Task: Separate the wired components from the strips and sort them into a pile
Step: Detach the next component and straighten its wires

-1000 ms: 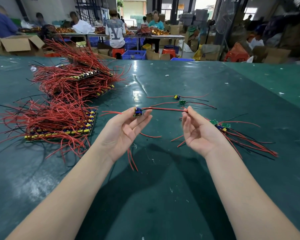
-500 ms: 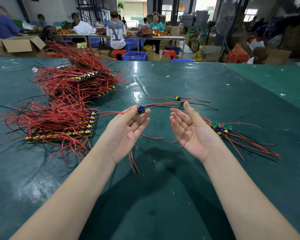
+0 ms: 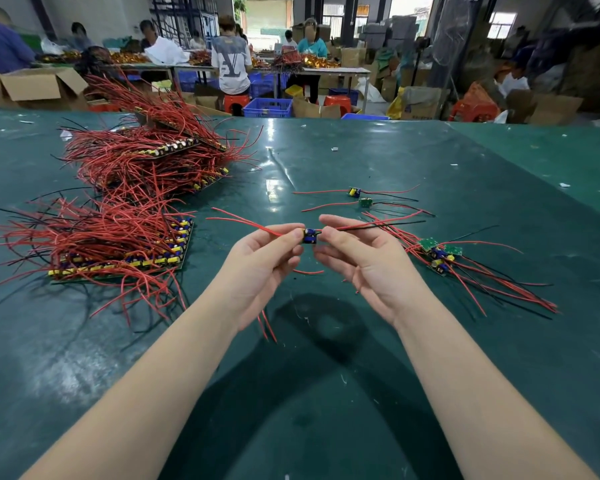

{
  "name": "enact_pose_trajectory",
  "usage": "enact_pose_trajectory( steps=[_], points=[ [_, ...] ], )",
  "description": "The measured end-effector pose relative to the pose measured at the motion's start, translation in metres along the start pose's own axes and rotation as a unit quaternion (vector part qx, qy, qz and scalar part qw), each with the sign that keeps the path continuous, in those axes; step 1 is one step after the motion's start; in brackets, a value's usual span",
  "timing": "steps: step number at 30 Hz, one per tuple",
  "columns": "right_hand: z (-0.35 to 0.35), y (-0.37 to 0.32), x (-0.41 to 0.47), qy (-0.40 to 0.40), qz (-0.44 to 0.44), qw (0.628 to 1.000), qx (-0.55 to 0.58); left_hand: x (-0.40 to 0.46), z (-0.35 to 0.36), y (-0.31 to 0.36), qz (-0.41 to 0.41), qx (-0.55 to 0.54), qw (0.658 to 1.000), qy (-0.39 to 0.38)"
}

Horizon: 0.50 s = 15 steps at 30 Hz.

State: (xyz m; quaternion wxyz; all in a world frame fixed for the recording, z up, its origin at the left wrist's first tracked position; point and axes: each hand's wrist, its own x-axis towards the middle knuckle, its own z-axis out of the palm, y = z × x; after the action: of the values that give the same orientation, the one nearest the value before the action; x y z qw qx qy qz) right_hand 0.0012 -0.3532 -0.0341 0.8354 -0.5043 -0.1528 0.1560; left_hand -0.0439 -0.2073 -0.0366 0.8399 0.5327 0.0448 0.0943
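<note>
1. The left hand (image 3: 257,268) and the right hand (image 3: 368,265) meet above the green table (image 3: 326,393), each pinching one side of a small wired component (image 3: 310,235) between thumb and fingertips; the other fingers are loosely curled beneath.
2. The component sits between the two hands, clear of the table, with red wires running off to the left and red and black wires off to the right.
3. The step in hand looks like snapping or freeing this piece. To do it well, the person should hold the little board by its edges close to the break line rather than pulling on the wires, since the solder joints would likely give first.
4. A short, even bend is probably safer than a twist, and the trailing leads should be kept from snagging on loose pieces.
5. The sorted pile (image 3: 440,254) lies just right of the right hand; two more loose components (image 3: 359,197) lie beyond the hands. The freed piece belongs with the pile.
6. Unseparated strips (image 3: 125,258) lie in a stack to the left, a taller heap (image 3: 153,157) behind it.
7. No writing on the component is readable. Across the aisle, a person's shirt (image 3: 231,64) bears large interlocked letters that look like "LV".
</note>
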Motion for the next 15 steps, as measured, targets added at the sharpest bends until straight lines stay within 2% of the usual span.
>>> enact_pose_trajectory(
  steps=[6, 10, 15],
  points=[
    [-0.0006, 0.0032, 0.0007, -0.003, -0.003, 1.000, -0.023, 0.0006, 0.0013, 0.0007, 0.006, -0.002, 1.000, -0.011],
    [-0.0018, 0.0059, 0.0017, 0.022, 0.011, 0.999, -0.025, 0.0013, -0.0008, -0.0009, 0.010, 0.108, 0.994, 0.006],
    [-0.0017, 0.0034, 0.0012, 0.060, 0.036, 0.998, 0.002, 0.0047, -0.0058, 0.0075, 0.061, -0.029, 0.995, 0.070]
  ],
)
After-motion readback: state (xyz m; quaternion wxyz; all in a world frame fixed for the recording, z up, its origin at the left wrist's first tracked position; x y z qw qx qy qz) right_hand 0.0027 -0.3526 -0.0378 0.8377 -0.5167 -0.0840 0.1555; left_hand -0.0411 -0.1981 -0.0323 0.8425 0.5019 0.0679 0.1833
